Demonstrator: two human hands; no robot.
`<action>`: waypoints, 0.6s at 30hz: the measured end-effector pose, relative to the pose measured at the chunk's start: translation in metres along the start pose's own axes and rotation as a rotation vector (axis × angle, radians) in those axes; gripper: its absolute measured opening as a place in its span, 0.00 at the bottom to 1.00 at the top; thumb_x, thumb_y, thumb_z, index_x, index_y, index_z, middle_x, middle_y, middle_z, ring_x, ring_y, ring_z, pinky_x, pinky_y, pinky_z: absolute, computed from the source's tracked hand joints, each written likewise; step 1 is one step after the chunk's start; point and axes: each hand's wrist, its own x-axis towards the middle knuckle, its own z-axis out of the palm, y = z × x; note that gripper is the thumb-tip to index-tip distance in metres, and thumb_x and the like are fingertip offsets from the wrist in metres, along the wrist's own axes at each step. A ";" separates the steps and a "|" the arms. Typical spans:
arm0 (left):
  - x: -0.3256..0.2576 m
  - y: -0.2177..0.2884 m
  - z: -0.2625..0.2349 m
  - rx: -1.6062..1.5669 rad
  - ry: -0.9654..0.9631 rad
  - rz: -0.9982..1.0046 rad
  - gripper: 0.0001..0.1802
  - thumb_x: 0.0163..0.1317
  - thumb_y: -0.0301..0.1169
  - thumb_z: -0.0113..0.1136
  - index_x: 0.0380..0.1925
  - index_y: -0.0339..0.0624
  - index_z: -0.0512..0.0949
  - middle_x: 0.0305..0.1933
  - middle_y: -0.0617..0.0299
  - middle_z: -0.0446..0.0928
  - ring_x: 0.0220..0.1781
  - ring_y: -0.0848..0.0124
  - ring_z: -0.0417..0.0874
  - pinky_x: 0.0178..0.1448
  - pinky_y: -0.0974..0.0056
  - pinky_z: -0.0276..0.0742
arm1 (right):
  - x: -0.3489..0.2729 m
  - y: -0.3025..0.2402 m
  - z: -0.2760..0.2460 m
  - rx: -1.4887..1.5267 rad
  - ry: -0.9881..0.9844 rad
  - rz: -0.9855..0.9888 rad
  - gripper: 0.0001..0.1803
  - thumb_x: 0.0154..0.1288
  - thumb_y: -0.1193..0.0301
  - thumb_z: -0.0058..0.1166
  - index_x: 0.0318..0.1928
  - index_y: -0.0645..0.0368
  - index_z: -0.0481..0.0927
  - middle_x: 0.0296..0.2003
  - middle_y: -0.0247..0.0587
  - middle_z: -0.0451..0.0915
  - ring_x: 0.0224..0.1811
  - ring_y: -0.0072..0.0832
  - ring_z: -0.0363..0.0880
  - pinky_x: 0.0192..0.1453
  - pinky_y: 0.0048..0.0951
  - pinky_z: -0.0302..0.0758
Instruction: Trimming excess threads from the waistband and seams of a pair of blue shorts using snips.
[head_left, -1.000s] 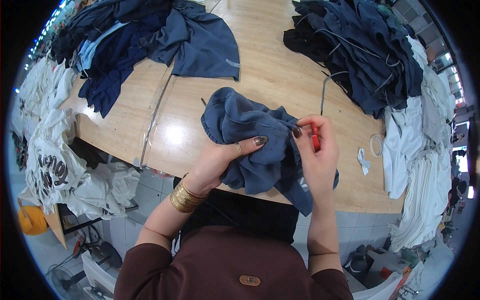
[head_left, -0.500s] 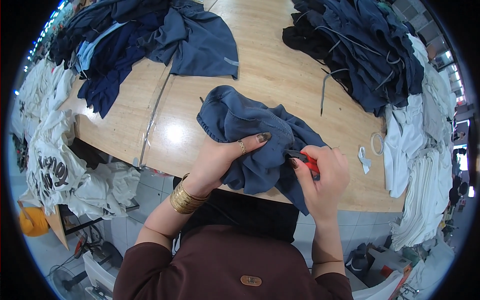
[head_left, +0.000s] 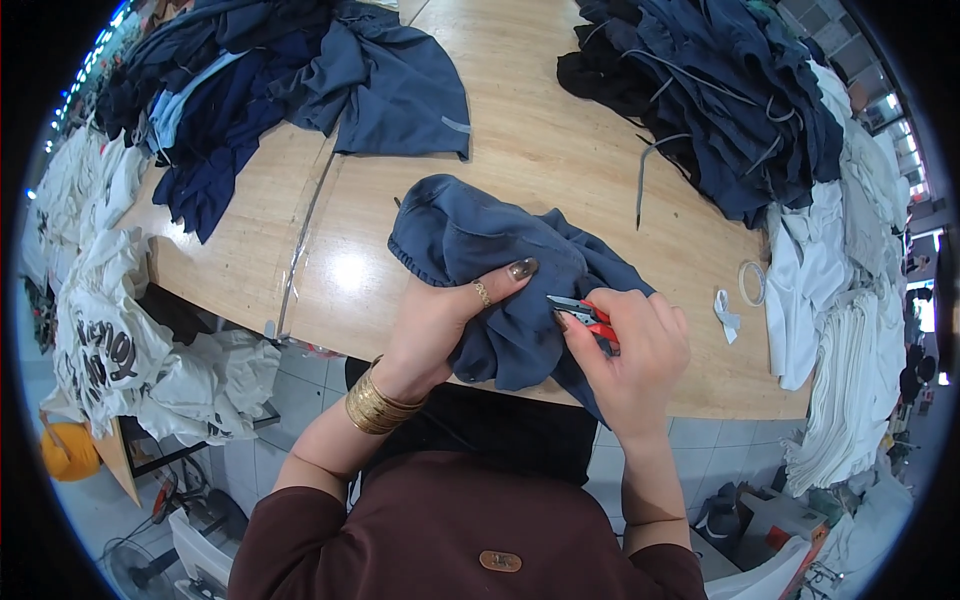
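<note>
- Your left hand (head_left: pixel 440 320) grips the soft, crumpled blue garment (head_left: pixel 490 260) — fingers closed on its folds.
- Your right hand (head_left: pixel 635 345) is closed around small red-handled snips (head_left: pixel 585 315) — blades touching the cloth.
- Smooth wooden table (head_left: pixel 530 150) lies beneath.

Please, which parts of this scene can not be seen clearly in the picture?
- Head view: the blades of the red-handled snips are partly covered by the right hand, so what they cut is unclear.
- The left hand hides part of the blue garment; its kind cannot be told.
- The dark clothes pile runs out at the upper edge.
- The small white scrap is too small to identify.
</note>
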 end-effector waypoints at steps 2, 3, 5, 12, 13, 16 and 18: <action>-0.001 0.000 0.001 -0.158 0.033 -0.054 0.17 0.57 0.20 0.60 0.47 0.33 0.74 0.45 0.57 0.79 0.45 0.70 0.81 0.50 0.65 0.79 | 0.001 -0.001 0.000 -0.012 -0.007 0.006 0.10 0.50 0.70 0.64 0.31 0.57 0.77 0.24 0.32 0.75 0.24 0.28 0.69 0.32 0.28 0.62; 0.000 0.000 0.002 -0.157 0.029 -0.051 0.17 0.57 0.20 0.60 0.47 0.33 0.74 0.45 0.57 0.79 0.45 0.70 0.81 0.50 0.65 0.79 | 0.002 -0.002 0.000 -0.015 -0.003 0.005 0.10 0.50 0.70 0.64 0.31 0.57 0.77 0.24 0.32 0.75 0.24 0.28 0.69 0.32 0.28 0.62; 0.001 -0.001 0.002 -0.292 0.011 -0.134 0.17 0.57 0.21 0.60 0.48 0.32 0.73 0.46 0.55 0.78 0.45 0.69 0.81 0.50 0.64 0.79 | 0.001 -0.003 0.002 0.147 0.103 0.111 0.10 0.51 0.73 0.64 0.33 0.60 0.77 0.25 0.36 0.75 0.25 0.27 0.72 0.30 0.25 0.67; -0.002 -0.001 0.006 -0.336 -0.013 -0.144 0.17 0.58 0.21 0.59 0.48 0.32 0.73 0.47 0.54 0.78 0.47 0.68 0.81 0.51 0.64 0.79 | 0.003 -0.014 0.007 0.187 0.084 0.156 0.13 0.53 0.69 0.65 0.34 0.60 0.76 0.26 0.38 0.78 0.24 0.29 0.79 0.27 0.23 0.73; -0.003 -0.002 0.008 -0.333 0.004 -0.138 0.17 0.58 0.21 0.59 0.48 0.32 0.73 0.47 0.55 0.78 0.47 0.68 0.80 0.52 0.64 0.79 | 0.003 -0.014 0.008 0.167 0.094 0.148 0.13 0.52 0.69 0.65 0.34 0.60 0.76 0.25 0.37 0.78 0.23 0.29 0.79 0.27 0.23 0.73; -0.004 -0.004 0.011 -0.316 0.022 -0.108 0.16 0.58 0.21 0.59 0.48 0.33 0.73 0.47 0.55 0.78 0.47 0.69 0.80 0.52 0.64 0.78 | 0.005 -0.013 0.010 0.156 0.109 0.149 0.13 0.52 0.70 0.66 0.34 0.61 0.76 0.24 0.38 0.78 0.22 0.29 0.79 0.26 0.23 0.73; -0.005 -0.005 0.012 -0.302 0.021 -0.084 0.16 0.58 0.21 0.59 0.48 0.33 0.74 0.47 0.56 0.78 0.47 0.69 0.80 0.51 0.64 0.78 | 0.006 -0.014 0.009 0.146 0.113 0.142 0.13 0.52 0.69 0.65 0.34 0.61 0.76 0.25 0.38 0.78 0.22 0.29 0.78 0.26 0.23 0.73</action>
